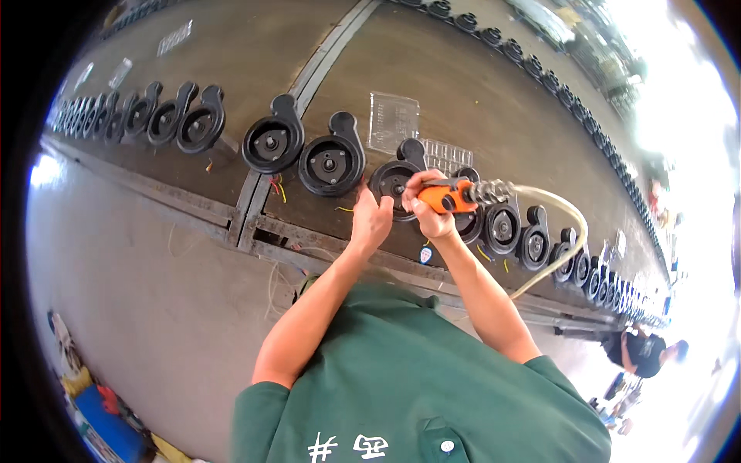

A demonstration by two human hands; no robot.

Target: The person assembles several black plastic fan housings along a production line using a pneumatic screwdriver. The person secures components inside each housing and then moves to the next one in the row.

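Observation:
My right hand (432,216) is wrapped round an orange air tool (448,198) with a dark lever, held level over the near side of a round black blower housing (391,174). A metal spring (492,190) sleeves the tool's end, and a clear hose (575,224) loops from it toward my right forearm. My left hand (372,222) is at the gap between that housing and its left neighbour, another black blower housing (328,164) with a round spout. Its thumb and index finger are apart, with nothing visible between them. The tool's working tip is hidden by my right hand.
More black housings line the table edge on both sides, such as one on the left (272,144) and one on the right (502,228). Clear plastic trays (394,122) lie behind. A metal seam (312,77) crosses the table. A person (647,351) is far right.

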